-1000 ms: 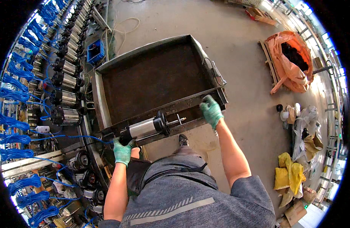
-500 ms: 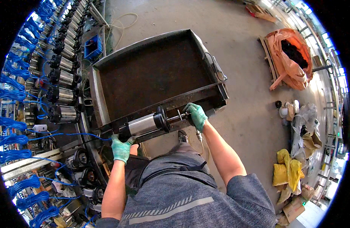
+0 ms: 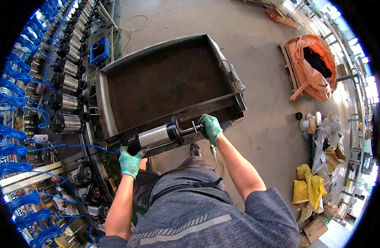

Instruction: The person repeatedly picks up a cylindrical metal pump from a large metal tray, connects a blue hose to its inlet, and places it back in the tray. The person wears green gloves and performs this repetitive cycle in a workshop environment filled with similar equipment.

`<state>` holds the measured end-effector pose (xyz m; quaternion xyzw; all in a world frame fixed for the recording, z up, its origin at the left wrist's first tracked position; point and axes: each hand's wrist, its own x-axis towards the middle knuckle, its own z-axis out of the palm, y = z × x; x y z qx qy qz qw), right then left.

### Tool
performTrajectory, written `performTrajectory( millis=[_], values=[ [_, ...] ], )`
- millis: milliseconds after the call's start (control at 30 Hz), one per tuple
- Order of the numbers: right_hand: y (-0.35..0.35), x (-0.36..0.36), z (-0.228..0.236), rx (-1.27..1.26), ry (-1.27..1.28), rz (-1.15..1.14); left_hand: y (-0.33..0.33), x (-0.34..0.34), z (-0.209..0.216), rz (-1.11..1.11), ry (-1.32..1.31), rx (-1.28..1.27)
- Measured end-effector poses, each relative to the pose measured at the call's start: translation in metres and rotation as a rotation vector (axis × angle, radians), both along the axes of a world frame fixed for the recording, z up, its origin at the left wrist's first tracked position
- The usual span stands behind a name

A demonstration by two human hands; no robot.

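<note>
Silver cylinder lies along the tray's near edge

Bright, smooth metal wraps the middle of the cylinder, with a bulky black cap at each end and a thin rod sticking out of the right cap. One short pin crosses that rod. The cylinder lies on its side along the near edge of the dark, scuffed tray, its body toward the near left corner.

Two green-gloved hands are at it. The left hand cups the left cap, thumb apart from the fingers; whether it presses tight, I cannot tell. The right hand is closed around a black tool at the rod's tip, and one hose hangs below that hand.

One blue crate sits beyond the tray's far left corner, and one orange sack stands well apart from its right edge. Left of the tray, four similar cylinders show clearly in a row; farther ones crowd together, too small to count.

The glove hides most of the tool and the left fingertips. One blue cable runs to the left cap, but its join is hidden.
</note>
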<state>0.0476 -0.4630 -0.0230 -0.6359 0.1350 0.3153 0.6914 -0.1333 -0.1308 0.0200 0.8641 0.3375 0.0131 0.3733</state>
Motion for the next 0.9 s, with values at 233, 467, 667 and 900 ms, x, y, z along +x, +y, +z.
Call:
performTrajectory(
  millis=[233, 467, 667, 900],
  values=[
    [-0.031, 0.007, 0.01, -0.072, -0.126, 0.2, 0.002, -0.007, -0.012, 0.015, -0.083, -0.12],
    [-0.135, 0.076, 0.04, -1.184, -0.439, 0.259, -0.002, -0.006, -0.01, 0.02, -0.113, -0.15],
    [-0.134, 0.115, 0.018, -1.501, -0.465, 0.424, -0.007, -0.003, -0.012, 0.032, -0.13, -0.196],
    [-0.115, 0.128, 0.022, -1.446, -0.446, 0.426, -0.009, 0.0, 0.007, 0.063, 0.068, -0.086]
  ],
)
